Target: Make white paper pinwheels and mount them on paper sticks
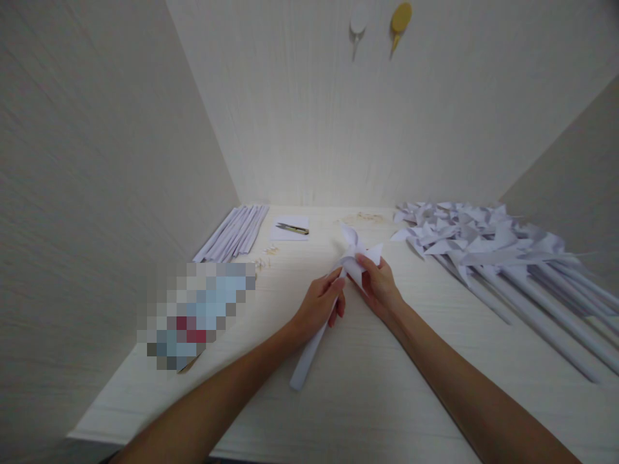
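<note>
From the head camera, both bare hands meet over the middle of the pale table [367, 386]. The left hand [319, 306] is curled shut around the upper end of a rolled white paper stick [309, 354], which slants down toward the near edge, its free end resting on or just above the tabletop. That grip looks meant to keep the stick steady while the other end is worked on. The right hand [380, 287] is closed in a pinch on the white paper pinwheel [355, 252] that sits at the top of the stick, thumb and fingers pressing near the centre of the folded blades, probably to hold wheel and stick together. The pinwheel is just above the table, in the middle, between the two hands.

To the right lies a large pile of finished pinwheels [483, 241], their sticks fanned toward the near right, so they stay clear of the working spot. At the far left a bundle of plain rolled sticks [236, 232] lies side by side within reach. Beside it a small cutter [293, 228] rests on a sheet of white paper [290, 232]. Some small pale bits [265, 256] are scattered near the bundle; what they are is too small to tell. A blurred-out patch covers something at the near left. Two round hooks [380, 22] hang on the back wall.
</note>
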A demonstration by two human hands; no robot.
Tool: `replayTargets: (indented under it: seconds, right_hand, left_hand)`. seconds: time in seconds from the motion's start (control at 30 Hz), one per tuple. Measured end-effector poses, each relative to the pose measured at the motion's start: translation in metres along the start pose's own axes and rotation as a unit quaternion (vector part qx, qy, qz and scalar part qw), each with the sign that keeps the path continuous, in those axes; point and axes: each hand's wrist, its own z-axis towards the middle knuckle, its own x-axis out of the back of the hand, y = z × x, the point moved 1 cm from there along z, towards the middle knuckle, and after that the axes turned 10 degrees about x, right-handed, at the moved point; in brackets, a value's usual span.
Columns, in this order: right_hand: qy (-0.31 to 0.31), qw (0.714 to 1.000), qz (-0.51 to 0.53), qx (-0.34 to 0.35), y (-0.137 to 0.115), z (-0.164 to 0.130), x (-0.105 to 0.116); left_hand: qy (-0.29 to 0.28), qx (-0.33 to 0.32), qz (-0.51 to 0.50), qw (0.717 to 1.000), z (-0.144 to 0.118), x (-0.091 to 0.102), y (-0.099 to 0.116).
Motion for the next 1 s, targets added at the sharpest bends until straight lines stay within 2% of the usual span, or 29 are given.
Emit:
replayTargets:
  seconds: [0.27,0.53,1.0]
  right_hand:
    - [-0.016,1.000,0.013,-0.019,-0.0012,-0.0011,-0.0002]
    - [-0.029,1.000,0.007,-0.003,-0.0007,-0.0009,0.0003]
    - [-0.021,1.000,-0.004,0.010,0.0007,-0.0007,0.0006]
  left_hand:
    - [0.015,0.007,-0.075,0.997,0.0039,0.0009,-0.0030]
    - [0.041,-0.014,-0.031,0.999,0.0003,0.0006,0.0010]
    - [0.050,-0.004,-0.024,0.998,-0.0004,0.0012,0.0004]
